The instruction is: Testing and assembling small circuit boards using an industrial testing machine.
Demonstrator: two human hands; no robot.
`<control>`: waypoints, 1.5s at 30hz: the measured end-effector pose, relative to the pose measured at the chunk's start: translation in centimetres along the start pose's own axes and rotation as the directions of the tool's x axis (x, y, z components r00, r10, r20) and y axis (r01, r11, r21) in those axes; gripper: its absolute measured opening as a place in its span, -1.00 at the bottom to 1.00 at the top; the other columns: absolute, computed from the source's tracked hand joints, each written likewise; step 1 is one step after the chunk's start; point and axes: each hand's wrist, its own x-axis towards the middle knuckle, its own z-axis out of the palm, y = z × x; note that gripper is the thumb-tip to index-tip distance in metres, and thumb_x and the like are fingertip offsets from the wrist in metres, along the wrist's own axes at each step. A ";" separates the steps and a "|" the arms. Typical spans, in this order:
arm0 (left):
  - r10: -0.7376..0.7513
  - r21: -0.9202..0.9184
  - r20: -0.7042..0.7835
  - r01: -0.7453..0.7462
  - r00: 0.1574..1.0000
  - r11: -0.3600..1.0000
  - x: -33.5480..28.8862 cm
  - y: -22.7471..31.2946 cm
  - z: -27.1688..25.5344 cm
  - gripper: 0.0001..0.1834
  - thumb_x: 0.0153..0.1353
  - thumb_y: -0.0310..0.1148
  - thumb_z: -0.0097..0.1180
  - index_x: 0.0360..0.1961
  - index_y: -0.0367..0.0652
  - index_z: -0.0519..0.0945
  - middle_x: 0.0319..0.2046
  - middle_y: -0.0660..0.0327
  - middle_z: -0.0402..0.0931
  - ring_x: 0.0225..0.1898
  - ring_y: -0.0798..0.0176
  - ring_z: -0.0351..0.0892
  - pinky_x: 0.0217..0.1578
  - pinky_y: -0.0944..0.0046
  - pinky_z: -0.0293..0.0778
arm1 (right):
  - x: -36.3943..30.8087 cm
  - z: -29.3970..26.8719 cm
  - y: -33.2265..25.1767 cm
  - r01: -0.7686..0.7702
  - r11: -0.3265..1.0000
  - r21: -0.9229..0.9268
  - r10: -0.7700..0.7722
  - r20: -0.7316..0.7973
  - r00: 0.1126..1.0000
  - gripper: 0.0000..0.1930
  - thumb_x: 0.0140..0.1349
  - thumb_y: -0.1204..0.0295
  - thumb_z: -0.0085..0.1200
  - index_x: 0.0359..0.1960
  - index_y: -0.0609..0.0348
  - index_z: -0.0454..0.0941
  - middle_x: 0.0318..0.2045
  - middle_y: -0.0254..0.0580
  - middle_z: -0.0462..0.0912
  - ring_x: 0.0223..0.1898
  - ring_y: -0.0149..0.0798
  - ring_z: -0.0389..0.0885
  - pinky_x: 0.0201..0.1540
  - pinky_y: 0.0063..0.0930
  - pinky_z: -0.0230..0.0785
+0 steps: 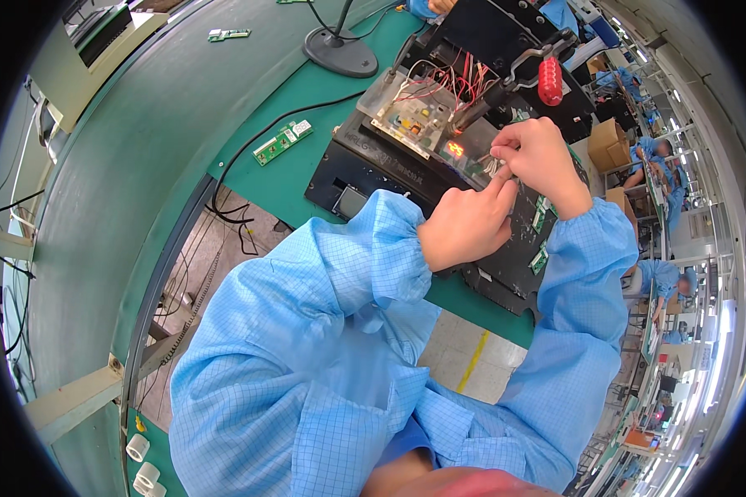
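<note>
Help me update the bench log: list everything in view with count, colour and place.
Fixture: one, black, upper centre
Wired board: one, tan, on the fixture
Lit display: one, red, beside that board
Lever grip: one, red, fixture's upper right
Loose circuit boards: at least four, green, either side of the display
Stand base: one, dark grey, top centre
Cables: several, black, left
Mat: one, green, under the fixture
Cylinders: at least three, white, lower left
Cardboard boxes: at least two, brown, right
Co-workers: several, blue clothing, far right
Sleeves: two, blue, lower middle
Left hand: one, bare, centre
Right hand: one, bare, upper right
</note>
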 end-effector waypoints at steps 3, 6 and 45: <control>0.002 -0.004 -0.005 -0.002 1.000 1.000 0.1 -0.2 0.1 -0.65 0.04 -0.35 0.19 -0.18 -0.28 0.41 0.12 -0.07 0.47 -0.57 -0.07 0.63 -0.61 0.02 0.56 | 0.1 -0.5 -0.3 -0.051 0.996 0.071 0.049 0.019 0.999 -0.87 0.01 0.50 0.27 -0.39 0.26 0.75 -0.58 0.03 0.68 -0.50 -0.05 0.72 -0.34 -0.28 0.55; 0.021 -0.033 -0.014 -0.022 1.000 0.999 0.1 -0.2 0.1 -0.65 0.04 -0.35 0.19 -0.18 -0.28 0.41 0.13 -0.07 0.46 -0.57 -0.07 0.63 -0.61 0.01 0.56 | 0.1 -0.2 -0.1 -0.034 0.999 -0.006 0.034 0.026 0.999 -0.88 0.02 0.49 0.26 -0.40 0.25 0.75 -0.58 0.01 0.69 -0.51 -0.08 0.73 -0.35 -0.31 0.55; 0.252 -0.109 -0.040 -0.255 0.967 0.961 -3.5 -4.3 -2.2 -0.92 0.07 -0.42 0.22 -0.40 -0.15 0.58 -0.44 0.22 0.53 -0.28 0.10 0.54 -0.26 0.10 0.52 | 1.2 -4.2 -3.3 0.332 0.818 -0.469 -0.574 -0.638 0.513 -0.78 0.23 0.29 0.30 -0.20 0.13 0.62 -0.57 -0.26 0.59 -0.62 -0.26 0.56 -0.55 -0.42 0.37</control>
